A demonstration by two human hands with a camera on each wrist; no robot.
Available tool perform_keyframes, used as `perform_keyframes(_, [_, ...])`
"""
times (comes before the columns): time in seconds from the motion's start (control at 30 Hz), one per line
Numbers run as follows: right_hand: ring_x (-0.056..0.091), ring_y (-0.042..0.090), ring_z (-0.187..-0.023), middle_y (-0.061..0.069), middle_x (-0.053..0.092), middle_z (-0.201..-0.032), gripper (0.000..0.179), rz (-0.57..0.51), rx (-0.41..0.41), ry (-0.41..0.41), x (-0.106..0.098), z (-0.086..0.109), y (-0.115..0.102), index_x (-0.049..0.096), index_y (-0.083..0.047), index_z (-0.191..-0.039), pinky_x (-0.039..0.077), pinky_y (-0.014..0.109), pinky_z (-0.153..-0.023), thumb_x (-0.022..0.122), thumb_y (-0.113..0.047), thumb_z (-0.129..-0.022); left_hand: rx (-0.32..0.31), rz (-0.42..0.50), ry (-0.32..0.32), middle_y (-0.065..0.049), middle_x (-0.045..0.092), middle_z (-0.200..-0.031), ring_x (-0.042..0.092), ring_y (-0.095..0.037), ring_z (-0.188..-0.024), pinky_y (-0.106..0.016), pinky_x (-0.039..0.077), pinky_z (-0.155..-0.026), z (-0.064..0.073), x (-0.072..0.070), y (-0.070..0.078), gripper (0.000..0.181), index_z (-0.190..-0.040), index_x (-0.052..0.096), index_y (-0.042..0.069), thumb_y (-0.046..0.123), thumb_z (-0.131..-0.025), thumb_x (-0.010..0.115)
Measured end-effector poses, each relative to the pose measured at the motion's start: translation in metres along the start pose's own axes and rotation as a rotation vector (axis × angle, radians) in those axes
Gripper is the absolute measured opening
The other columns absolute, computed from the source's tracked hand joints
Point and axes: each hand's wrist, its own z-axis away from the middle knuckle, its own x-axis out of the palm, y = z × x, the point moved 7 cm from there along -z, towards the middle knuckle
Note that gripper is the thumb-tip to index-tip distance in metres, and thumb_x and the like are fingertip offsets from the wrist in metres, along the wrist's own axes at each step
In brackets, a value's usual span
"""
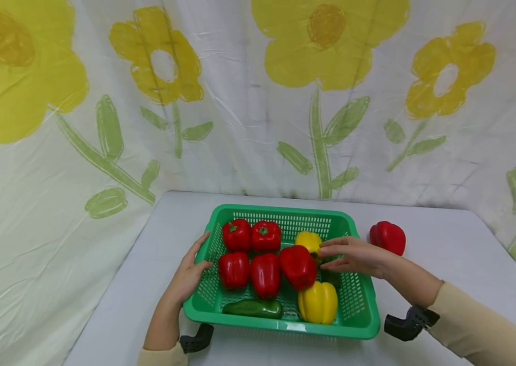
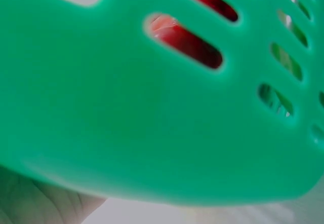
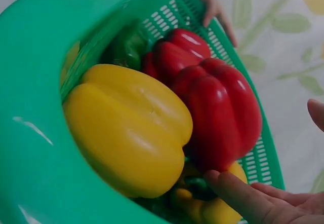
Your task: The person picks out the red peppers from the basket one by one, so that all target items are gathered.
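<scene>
A green plastic basket (image 1: 285,328) holds several red and yellow bell peppers. My left hand (image 1: 188,277) holds its left rim, thumb over the edge and fingers along the outside. Over the right side reaches my right hand (image 1: 354,255), fingers extended and parted. One fingertip appears to touch the lower end of a red bell pepper (image 1: 298,267), also large in the right wrist view (image 3: 223,112). Beside it lie a front yellow bell pepper (image 1: 318,303) and a rear yellow bell pepper (image 1: 308,241), partly hidden. A long dark green vegetable (image 1: 253,308) lies along the front wall.
Another red bell pepper (image 1: 388,237) lies on the white table (image 1: 441,249), right of the basket and behind my right forearm. A white cloth (image 1: 239,127) painted with yellow flowers hangs behind the table. In the left wrist view the basket wall (image 2: 126,107) fills most of the frame.
</scene>
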Motion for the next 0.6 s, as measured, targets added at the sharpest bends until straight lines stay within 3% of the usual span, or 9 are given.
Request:
perform_keyframes(0.13, [0.061,0.028,-0.108,0.027,0.042,-0.136,0.066,0.007,0.035,0.028,0.005,-0.004,-0.002,0.027,0.011,-0.139,0.044,0.041,-0.097,0.055,-0.027,-0.092,-0.003,0.005,-0.001,-0.009,0.015,-0.156,0.027,-0.034,-0.138,-0.049,0.044,-0.098,0.001,0.0,0.0,0.07,-0.149,0.02,0.023,-0.004,-0.087,0.041])
perform_keyframes(0.37, [0.064,0.021,-0.098,0.014,0.058,-0.121,0.059,0.03,0.092,0.06,0.012,-0.013,0.002,0.038,0.008,-0.134,0.046,0.043,-0.095,0.056,-0.027,-0.091,-0.003,0.017,-0.007,-0.01,0.015,-0.156,0.03,-0.036,-0.137,-0.048,0.046,-0.094,0.001,0.0,0.001,0.069,-0.149,0.021,0.022,-0.004,-0.088,0.04])
perform_keyframes(0.6, [0.063,0.023,-0.096,0.018,0.054,-0.125,0.061,0.048,0.133,0.131,0.014,-0.021,0.007,0.039,0.008,-0.133,0.049,0.042,-0.092,0.059,-0.028,-0.089,-0.003,0.029,-0.013,-0.01,0.015,-0.156,0.03,-0.037,-0.136,-0.047,0.048,-0.092,0.001,0.0,0.001,0.069,-0.149,0.02,0.022,-0.004,-0.088,0.039])
